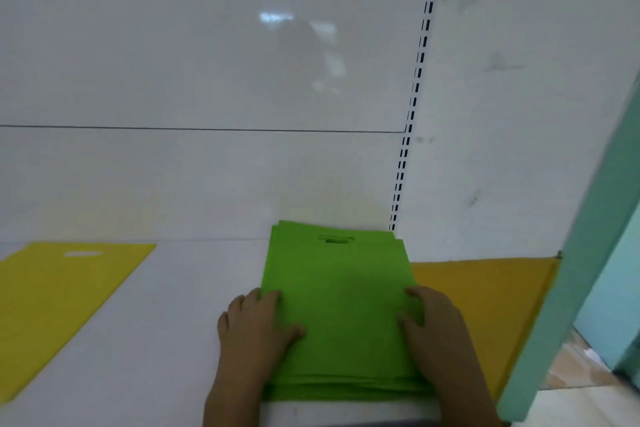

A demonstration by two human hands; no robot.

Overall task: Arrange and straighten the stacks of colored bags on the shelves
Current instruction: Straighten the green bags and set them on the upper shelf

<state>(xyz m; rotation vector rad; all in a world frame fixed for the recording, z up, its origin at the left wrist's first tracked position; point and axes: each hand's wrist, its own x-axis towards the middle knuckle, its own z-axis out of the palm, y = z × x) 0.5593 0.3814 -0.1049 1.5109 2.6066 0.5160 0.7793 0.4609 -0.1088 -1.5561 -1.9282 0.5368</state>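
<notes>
The stack of green bags [337, 308] is being held on the white shelf [180, 322] at six o'clock, gripped at its side edges by the left hand [258, 326] and right hand [434, 326], thumbs lying on top. A yellow bag [59, 295] is lying at nine o'clock; an orange bag [485, 295], seemingly tucked partly beneath, at three o'clock.

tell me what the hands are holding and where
Both hands hold the stack of green bags: left hand on its left edge, right hand on its right edge, near the front.
</notes>
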